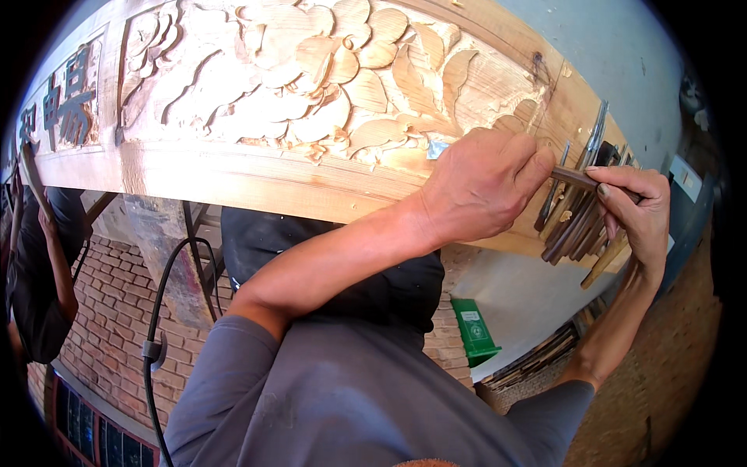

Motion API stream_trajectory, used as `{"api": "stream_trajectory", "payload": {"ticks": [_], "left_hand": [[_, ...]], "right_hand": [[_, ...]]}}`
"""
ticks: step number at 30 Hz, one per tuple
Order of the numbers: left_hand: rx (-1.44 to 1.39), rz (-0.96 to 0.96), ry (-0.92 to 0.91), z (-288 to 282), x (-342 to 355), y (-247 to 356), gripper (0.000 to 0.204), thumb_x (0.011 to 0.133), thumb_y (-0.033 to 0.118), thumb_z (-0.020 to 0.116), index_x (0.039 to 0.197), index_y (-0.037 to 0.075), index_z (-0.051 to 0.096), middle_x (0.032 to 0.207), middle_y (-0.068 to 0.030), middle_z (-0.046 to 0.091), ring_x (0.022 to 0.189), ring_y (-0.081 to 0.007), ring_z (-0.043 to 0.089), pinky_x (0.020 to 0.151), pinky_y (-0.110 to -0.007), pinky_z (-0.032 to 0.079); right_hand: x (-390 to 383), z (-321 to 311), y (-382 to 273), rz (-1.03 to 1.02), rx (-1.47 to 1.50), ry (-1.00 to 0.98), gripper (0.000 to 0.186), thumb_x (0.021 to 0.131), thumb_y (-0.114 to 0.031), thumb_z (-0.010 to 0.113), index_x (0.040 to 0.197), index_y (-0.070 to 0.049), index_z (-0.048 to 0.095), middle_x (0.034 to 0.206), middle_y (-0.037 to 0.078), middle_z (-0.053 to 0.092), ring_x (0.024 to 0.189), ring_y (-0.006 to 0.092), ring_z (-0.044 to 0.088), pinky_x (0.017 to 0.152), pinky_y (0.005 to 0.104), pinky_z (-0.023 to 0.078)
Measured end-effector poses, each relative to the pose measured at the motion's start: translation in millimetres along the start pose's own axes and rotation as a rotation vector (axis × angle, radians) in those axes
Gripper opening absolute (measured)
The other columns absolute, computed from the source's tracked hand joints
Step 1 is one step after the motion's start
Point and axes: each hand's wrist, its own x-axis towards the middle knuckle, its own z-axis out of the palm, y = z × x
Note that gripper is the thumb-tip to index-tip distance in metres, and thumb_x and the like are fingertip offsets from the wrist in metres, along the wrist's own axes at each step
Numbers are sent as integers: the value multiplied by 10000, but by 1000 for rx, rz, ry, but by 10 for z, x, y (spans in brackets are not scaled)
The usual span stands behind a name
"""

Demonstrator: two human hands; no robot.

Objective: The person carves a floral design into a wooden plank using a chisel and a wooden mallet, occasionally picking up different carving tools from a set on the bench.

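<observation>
From here, the dark tool handle (574, 178) lies over the right end of the carved board (257, 175), axis roughly lengthwise. The left hand (486, 187), nearer board centre, encloses it (blade end uncertain); the right hand (640, 204) pinches its outer end.

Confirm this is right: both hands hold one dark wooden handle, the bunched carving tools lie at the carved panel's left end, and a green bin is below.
No: in the head view, the bunched carving tools lie at the right, not left, end of the carved panel, near the right hand. The handle and bin are as you say.
</observation>
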Motion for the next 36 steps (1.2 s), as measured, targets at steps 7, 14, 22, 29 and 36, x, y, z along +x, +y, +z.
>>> {"api": "stream_trajectory", "payload": {"ticks": [7,14,22,29,36], "left_hand": [[-58,75,-23,56,21,22,411,878,118,684,1281,46,644,883,-70,494,743,-254,546,626,-393,451],[-44,59,7,116,15,-19,413,932,203,726,1305,65,616,876,-73,483,736,-255,547,621,-398,457],[-39,-7,5,114,35,15,268,954,256,733,1126,94,606,865,-72,482,753,-255,583,617,-397,485],[-38,-42,50,99,32,9,232,955,242,738,1081,89,617,856,-79,496,738,-263,594,609,-397,488],[-21,-56,93,92,46,19,206,961,211,738,1077,85,623,835,-74,486,720,-254,589,588,-386,480]], "right_hand": [[-203,-56,-58,-65,-72,25,228,969,58,686,1161,57,808,682,51,693,492,68,575,460,209,431],[-166,-66,-43,-113,-116,18,216,973,50,699,1160,57,807,683,52,697,498,66,580,469,210,439],[-60,-145,-4,-83,-111,-8,217,957,50,714,1150,51,813,689,53,709,496,62,580,470,204,435],[69,-134,-86,-66,-107,-13,231,938,60,702,1135,45,822,690,57,713,483,60,569,451,203,421],[168,-185,-152,-40,-120,-54,239,931,60,685,1122,37,827,680,55,700,465,48,540,432,197,389]]}}
